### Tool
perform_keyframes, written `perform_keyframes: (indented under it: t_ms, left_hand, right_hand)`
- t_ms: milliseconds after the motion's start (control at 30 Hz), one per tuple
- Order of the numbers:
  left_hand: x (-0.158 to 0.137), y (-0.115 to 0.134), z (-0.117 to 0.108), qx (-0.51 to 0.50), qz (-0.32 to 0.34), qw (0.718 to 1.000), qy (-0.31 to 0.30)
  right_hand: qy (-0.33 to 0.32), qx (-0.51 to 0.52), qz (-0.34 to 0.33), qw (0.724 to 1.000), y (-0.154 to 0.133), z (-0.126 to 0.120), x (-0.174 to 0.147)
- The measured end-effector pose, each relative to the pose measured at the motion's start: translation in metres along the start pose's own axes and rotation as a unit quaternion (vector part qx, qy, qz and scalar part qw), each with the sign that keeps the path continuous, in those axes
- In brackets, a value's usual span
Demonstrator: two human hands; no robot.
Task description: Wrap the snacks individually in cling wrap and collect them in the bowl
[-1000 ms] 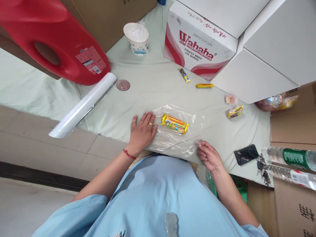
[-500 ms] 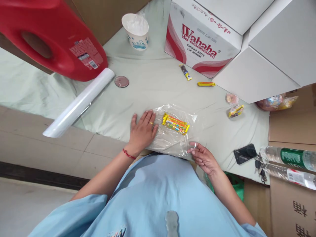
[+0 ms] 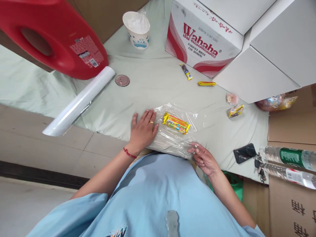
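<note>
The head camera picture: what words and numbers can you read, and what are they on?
"Wahaha ®": white-and-red box.
"PURIFIED WATER FOR DRINKING": same box.
"桶", twice: brown carton.
Too small or blurred: the box's code and red writing, red jug label, yellow wrappers, bottle labels, shirt letters.

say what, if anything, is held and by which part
The right hand has its fingers at the near right corner of the clear film; whether they pinch it cannot be told. The left hand lies flat at the film's left edge, gripping nothing.
</note>
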State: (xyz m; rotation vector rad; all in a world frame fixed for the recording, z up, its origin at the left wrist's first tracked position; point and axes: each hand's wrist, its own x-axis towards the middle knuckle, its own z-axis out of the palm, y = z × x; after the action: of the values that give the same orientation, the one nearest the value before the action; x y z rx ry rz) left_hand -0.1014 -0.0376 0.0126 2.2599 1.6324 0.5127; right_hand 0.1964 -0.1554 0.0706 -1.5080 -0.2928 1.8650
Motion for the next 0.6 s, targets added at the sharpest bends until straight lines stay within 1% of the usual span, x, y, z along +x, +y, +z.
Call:
perform_keyframes:
  t_ms: [133, 300, 433, 600]
  left_hand:
    - [0.0, -0.001, 0.0, -0.011, -0.002, 1.0, 0.001]
    - [-0.001, -0.003, 0.001, -0.025, -0.002, 1.0, 0.002]
    - [-0.001, -0.002, 0.001, -0.016, -0.003, 1.0, 0.0]
    - [0.001, -0.003, -0.001, -0.022, -0.015, 1.0, -0.013]
  right_hand:
    - [-0.026, -0.039, 0.034, 0.998, 0.004, -0.003, -0.002]
    - [-0.02, -0.052, 0.073, 0.996, 0.009, -0.01, -0.003]
    - [-0.022, -0.046, 0.077, 0.996, 0.013, -0.01, -0.004]
    - [-0.028, -0.097, 0.09, 0.991, 0.018, -0.006, -0.005]
